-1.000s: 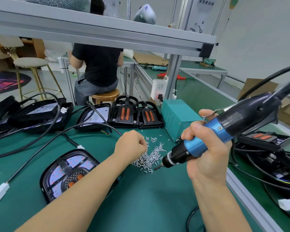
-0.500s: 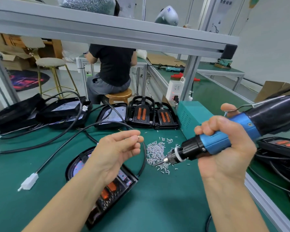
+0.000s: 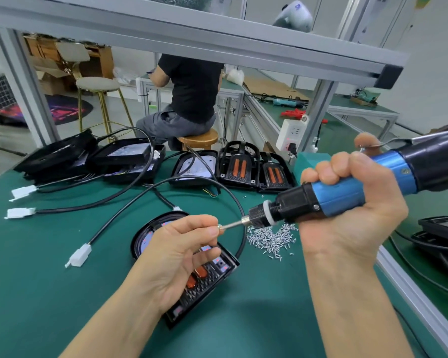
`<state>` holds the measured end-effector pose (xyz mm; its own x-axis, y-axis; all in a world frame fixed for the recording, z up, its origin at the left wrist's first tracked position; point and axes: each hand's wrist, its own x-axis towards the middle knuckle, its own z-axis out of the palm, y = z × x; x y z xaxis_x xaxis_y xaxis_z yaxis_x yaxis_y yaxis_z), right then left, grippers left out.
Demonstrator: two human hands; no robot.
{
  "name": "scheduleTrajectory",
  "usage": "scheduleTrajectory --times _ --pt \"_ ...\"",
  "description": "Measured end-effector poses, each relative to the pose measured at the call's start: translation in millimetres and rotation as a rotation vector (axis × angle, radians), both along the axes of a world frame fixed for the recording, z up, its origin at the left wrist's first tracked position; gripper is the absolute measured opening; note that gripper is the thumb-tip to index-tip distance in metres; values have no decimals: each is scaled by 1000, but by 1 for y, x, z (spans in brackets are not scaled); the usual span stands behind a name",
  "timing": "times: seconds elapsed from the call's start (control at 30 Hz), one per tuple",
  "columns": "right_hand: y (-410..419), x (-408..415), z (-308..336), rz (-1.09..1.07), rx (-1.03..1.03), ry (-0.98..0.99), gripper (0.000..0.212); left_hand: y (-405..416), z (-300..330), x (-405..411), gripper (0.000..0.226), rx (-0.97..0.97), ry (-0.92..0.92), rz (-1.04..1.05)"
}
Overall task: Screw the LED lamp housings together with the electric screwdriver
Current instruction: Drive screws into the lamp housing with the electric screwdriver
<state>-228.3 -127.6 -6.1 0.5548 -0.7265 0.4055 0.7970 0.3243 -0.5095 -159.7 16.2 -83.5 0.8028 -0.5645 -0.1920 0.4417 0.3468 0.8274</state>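
My right hand (image 3: 347, 210) grips the blue and black electric screwdriver (image 3: 352, 187), held nearly level with its bit pointing left. My left hand (image 3: 176, 251) pinches a small screw (image 3: 219, 227) between thumb and forefinger at the tip of the bit. Under my left hand lies a black LED lamp housing (image 3: 212, 272) on the green mat, partly hidden by the hand. A pile of small silver screws (image 3: 269, 237) lies on the mat just right of the housing.
More black housings (image 3: 239, 169) and cables with white connectors (image 3: 79, 257) lie at the back and left. A teal power box (image 3: 308, 161) stands by the frame post. Further housings (image 3: 442, 233) sit beyond the aluminium rail at right. A person sits on a stool behind the bench.
My left hand left the screw pile and rose with a screw pinched in its fingers. It now meets the screwdriver bit, which has lifted and swung toward it.
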Motion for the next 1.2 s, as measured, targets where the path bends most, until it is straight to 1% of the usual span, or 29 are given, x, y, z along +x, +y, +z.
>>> scheduleTrajectory --times 0.33,0.53,0.63,0.7,0.77,0.87,1.0,1.13,1.2 --pt "4 3 -2 4 -39 0 19 4 -4 -1 14 -6 -5 -8" --pt "6 5 -4 -2 -50 8 19 5 -4 2 13 44 -92 20" --pt "7 6 -6 13 -62 0 20 7 -6 3 13 38 -103 20" --pt "7 7 -7 18 -80 -3 20 7 -6 4 12 49 -141 22" --pt "8 10 -10 18 -98 5 21 8 -7 6 15 106 -226 25" --pt "11 14 -18 10 -124 41 22 13 -9 10 25 238 -339 11" --pt "11 16 -27 14 -92 69 22 20 -12 15 19 391 -453 -75" --pt "7 15 -32 -5 -107 94 23 13 -12 16 26 592 -629 -125" --pt "5 14 -34 -15 -124 111 24 10 -14 16 27 653 -676 -151"
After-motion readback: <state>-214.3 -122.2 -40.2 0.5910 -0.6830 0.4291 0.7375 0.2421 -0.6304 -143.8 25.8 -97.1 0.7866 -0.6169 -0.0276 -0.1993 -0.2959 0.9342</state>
